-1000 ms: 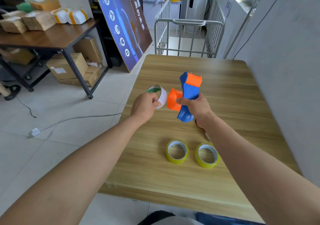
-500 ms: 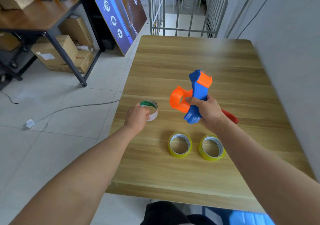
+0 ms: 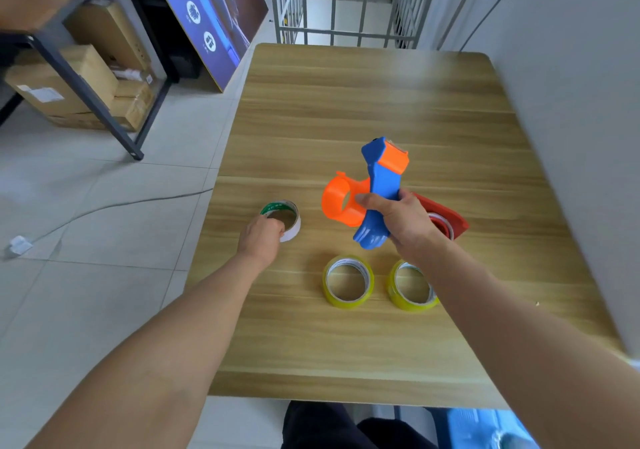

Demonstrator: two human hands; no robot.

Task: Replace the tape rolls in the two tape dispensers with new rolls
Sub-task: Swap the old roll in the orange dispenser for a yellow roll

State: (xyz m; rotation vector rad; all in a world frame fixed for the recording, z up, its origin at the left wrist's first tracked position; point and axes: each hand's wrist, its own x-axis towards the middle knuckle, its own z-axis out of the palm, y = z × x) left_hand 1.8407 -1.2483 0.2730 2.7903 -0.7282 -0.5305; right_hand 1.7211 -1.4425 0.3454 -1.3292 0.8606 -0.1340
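My right hand (image 3: 401, 220) grips a blue and orange tape dispenser (image 3: 379, 185) above the wooden table (image 3: 346, 102); its orange spool hub carries no roll. My left hand (image 3: 261, 237) holds a nearly used-up white roll with a green-printed core (image 3: 282, 216), which rests on the table near the left edge. Two new yellow tape rolls (image 3: 348, 280) (image 3: 410, 284) lie flat side by side nearer me. A red tape dispenser (image 3: 446, 218) lies on the table behind my right hand, partly hidden by it.
A grey wall runs along the table's right side. A metal cage trolley (image 3: 346, 2) stands past the far edge. On the floor to the left are a cable (image 3: 114, 206), a dark-framed table over cardboard boxes (image 3: 52, 81) and a leaning blue poster board (image 3: 207, 16).
My left hand has carried the white roll away from the dispenser's hub, down and to the left, onto the table. My right hand has kept the dispenser raised. The view has tilted downward.
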